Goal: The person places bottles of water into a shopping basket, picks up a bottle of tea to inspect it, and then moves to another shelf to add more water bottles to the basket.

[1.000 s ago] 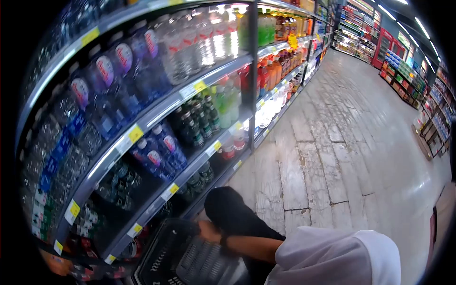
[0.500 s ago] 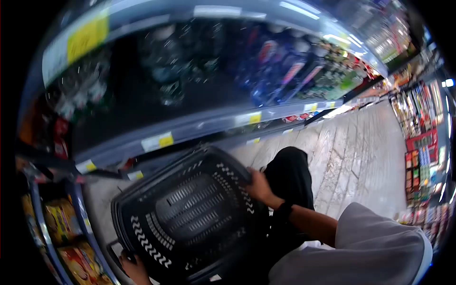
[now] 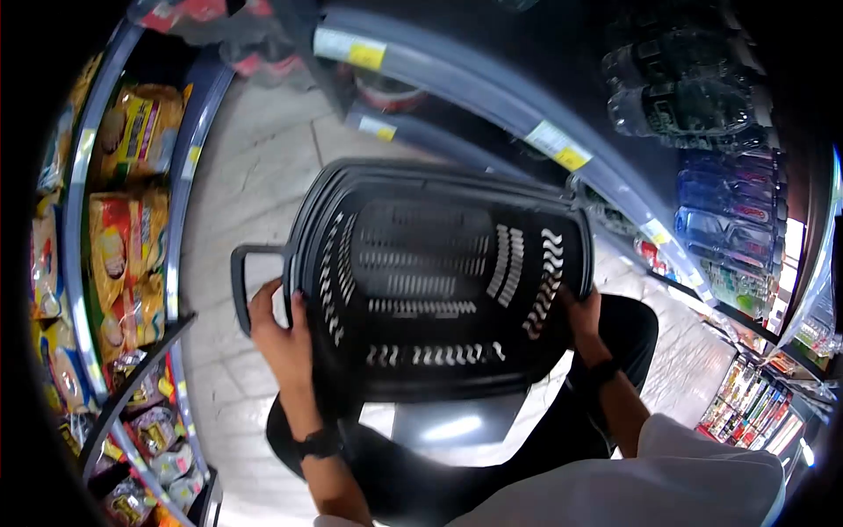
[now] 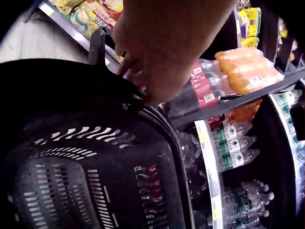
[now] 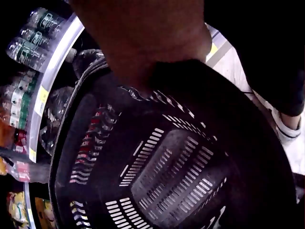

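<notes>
A black plastic shopping basket [image 3: 421, 338] with slotted walls and floor is held over the person's knees, its open side facing up toward the head camera. The left hand [image 3: 285, 338] grips its left rim, thumb over the edge, right beside a looped handle [image 3: 239, 290] that sticks out on that side. On the opposite side, the right hand [image 3: 584, 318] holds the right rim, its fingertips partly hidden by the basket wall. The left wrist view shows that hand [image 4: 143, 57] curled at the rim. In the right wrist view the right hand [image 5: 157, 62] is dark against the basket.
Shelves with water bottles [image 3: 694, 101] and blue-tinted bottles [image 3: 729, 206] rise close on the right, their shelf edge [image 3: 492, 105] running past the basket. A rack of packaged food [image 3: 127, 255] stands on the left. Pale floor tiles [image 3: 255, 158] lie between them.
The head view has swung down and to the left. The basket has turned and come to the middle, in front of the knees. Both hands stay on it.
</notes>
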Tool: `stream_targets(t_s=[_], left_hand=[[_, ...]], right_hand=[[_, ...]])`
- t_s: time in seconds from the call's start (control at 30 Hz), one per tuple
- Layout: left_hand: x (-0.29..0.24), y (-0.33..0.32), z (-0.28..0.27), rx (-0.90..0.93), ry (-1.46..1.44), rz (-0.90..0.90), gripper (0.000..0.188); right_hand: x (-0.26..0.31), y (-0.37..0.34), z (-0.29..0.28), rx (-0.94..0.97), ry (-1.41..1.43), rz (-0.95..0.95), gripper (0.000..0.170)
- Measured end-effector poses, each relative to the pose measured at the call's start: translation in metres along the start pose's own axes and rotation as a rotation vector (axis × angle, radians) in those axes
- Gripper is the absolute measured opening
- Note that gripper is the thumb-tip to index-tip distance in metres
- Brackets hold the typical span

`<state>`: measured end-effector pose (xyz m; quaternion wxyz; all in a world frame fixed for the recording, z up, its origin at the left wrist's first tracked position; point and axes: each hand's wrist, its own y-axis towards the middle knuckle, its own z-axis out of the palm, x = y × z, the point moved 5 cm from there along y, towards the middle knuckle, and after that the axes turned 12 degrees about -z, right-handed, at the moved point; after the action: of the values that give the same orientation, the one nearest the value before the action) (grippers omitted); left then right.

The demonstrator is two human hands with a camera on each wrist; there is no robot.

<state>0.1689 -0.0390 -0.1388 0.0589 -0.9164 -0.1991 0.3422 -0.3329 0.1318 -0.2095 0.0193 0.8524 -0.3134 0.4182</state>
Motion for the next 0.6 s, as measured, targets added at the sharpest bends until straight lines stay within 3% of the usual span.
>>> stream_targets(t_s=[0.07,0.1,0.13,0.2,0.27,0.3,0.33,0.4,0.43,0.5,0.53,0.6], left_hand=[[-0.010,-0.014,-0.021,-0.159,0.040,0.089,0.023],[-0.018,-0.021,-0.035,-0.233,0.244,0.075,0.024],[-0.013,-0.024,-0.047,-0.286,0.299,0.078,0.033],[-0.005,-0.013,-0.067,-0.387,0.269,0.126,0.052],[0.050,0.010,-0.064,-0.187,0.071,-0.043,0.073],[0.076,0.018,-0.058,0.022,-0.177,-0.280,0.082],[0.081,0.022,-0.057,0.161,-0.392,-0.490,0.072],[0.071,0.031,-0.065,0.249,-0.265,-0.359,0.054],[0.064,0.034,-0.072,0.268,-0.251,-0.346,0.054],[0.043,0.029,-0.086,0.403,-0.240,-0.346,0.030],[0.026,0.024,-0.096,0.422,-0.224,-0.332,0.030],[-0.014,0.003,-0.119,0.422,-0.436,-0.311,0.017]], right_hand=[[0.010,-0.013,0.002,0.065,0.238,0.268,0.052],[0.009,-0.017,-0.001,0.122,0.255,0.359,0.064],[0.009,-0.024,-0.001,0.147,0.413,0.362,0.064],[0.013,-0.044,-0.007,0.182,0.373,0.335,0.049],[0.023,-0.080,-0.013,0.155,0.344,0.526,0.049],[0.018,-0.103,-0.018,0.131,0.395,0.590,0.050],[0.015,-0.124,-0.022,0.100,0.451,0.646,0.051],[0.020,-0.176,-0.035,0.057,0.402,0.792,0.055],[0.029,-0.199,-0.039,0.070,0.372,0.813,0.056],[0.045,-0.242,-0.040,0.076,0.348,0.811,0.052],[0.049,-0.259,-0.041,0.073,0.315,0.814,0.051],[0.023,-0.297,-0.033,0.038,0.347,0.823,0.051]])
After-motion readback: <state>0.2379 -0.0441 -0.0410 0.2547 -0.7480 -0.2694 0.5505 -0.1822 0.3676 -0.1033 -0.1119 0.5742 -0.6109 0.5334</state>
